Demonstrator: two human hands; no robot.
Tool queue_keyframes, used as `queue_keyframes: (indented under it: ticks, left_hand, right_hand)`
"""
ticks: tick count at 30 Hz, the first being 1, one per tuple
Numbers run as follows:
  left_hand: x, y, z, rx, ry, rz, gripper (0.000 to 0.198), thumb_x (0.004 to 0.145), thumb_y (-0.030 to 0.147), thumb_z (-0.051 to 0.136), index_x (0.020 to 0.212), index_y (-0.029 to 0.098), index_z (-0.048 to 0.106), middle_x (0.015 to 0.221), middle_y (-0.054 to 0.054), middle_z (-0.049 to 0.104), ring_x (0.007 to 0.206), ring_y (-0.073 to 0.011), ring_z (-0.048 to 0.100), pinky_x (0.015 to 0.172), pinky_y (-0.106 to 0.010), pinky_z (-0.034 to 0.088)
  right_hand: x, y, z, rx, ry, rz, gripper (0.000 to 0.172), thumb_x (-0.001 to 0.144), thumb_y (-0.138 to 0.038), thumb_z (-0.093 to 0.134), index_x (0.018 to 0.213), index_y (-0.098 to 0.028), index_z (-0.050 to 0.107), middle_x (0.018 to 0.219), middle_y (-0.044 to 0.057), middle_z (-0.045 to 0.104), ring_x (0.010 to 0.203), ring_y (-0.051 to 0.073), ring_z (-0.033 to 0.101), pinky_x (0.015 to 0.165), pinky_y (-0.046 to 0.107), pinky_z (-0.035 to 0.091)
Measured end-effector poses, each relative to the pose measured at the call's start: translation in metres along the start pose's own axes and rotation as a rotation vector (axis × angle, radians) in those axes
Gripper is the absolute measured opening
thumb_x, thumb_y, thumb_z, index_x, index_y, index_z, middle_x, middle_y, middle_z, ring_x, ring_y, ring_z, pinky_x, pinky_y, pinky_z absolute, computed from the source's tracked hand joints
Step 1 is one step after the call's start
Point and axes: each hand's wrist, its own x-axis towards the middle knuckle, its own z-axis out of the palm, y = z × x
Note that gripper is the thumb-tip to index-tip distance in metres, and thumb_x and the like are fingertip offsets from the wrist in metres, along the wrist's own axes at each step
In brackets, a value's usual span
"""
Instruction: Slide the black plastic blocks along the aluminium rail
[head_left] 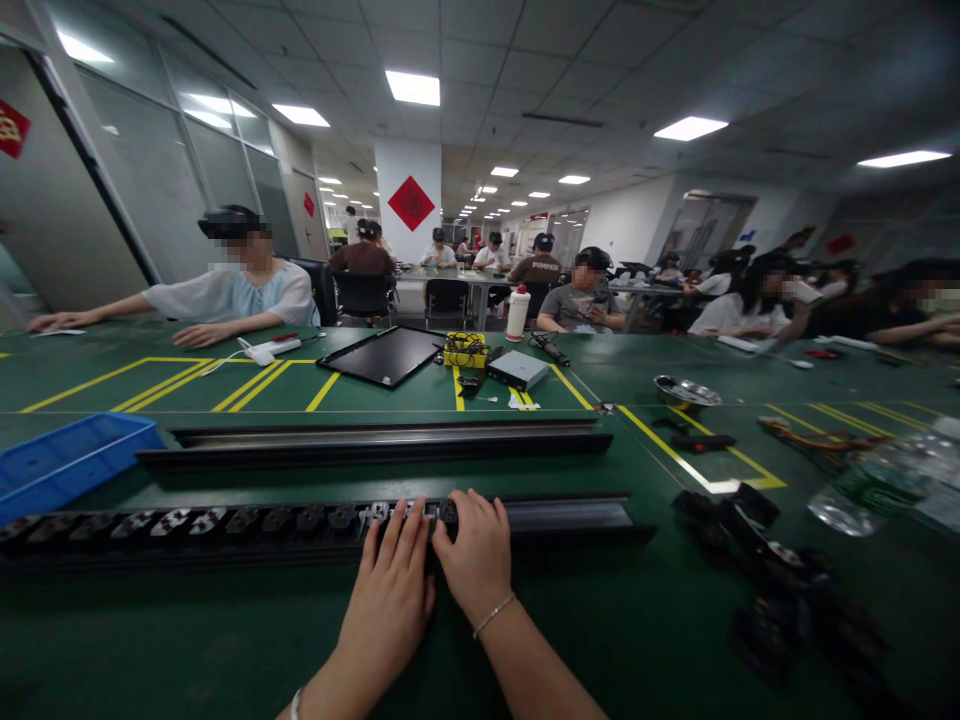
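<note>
A long black rail (570,518) lies across the green table in front of me, its left part filled with several black socket modules (225,522). My left hand (390,590) rests flat against the rail's near side, fingers stretched towards the last modules. My right hand (474,548) lies beside it with fingers curled down over the rail at the end of the row, pressing on a module. A second, bare black rail (375,440) lies parallel further back.
A blue bin (67,460) stands at the left. Loose black modules (772,570) and a plastic water bottle (877,485) lie at the right. Further back are a black panel (386,355), a yellow-wired part (465,350), a grey box (517,370), a metal bowl (686,392). Other people sit around.
</note>
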Motion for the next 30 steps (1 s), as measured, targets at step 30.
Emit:
queue_keyframes:
  ticks: [30]
  left_hand:
    - [0.0012, -0.0038, -0.0044, -0.011, -0.016, 0.030, 0.049, 0.080, 0.028, 0.047, 0.129, 0.022, 0.047, 0.142, -0.002, 0.042, 0.133, -0.0246, 0.032, 0.110, -0.046, 0.022]
  right_hand:
    - [0.0019, 0.0046, 0.0004, -0.096, 0.083, 0.021, 0.030, 0.078, -0.031, 0.053, 0.103, -0.019, 0.065, 0.111, 0.007, 0.066, 0.113, 0.024, 0.050, 0.103, 0.041, 0.024]
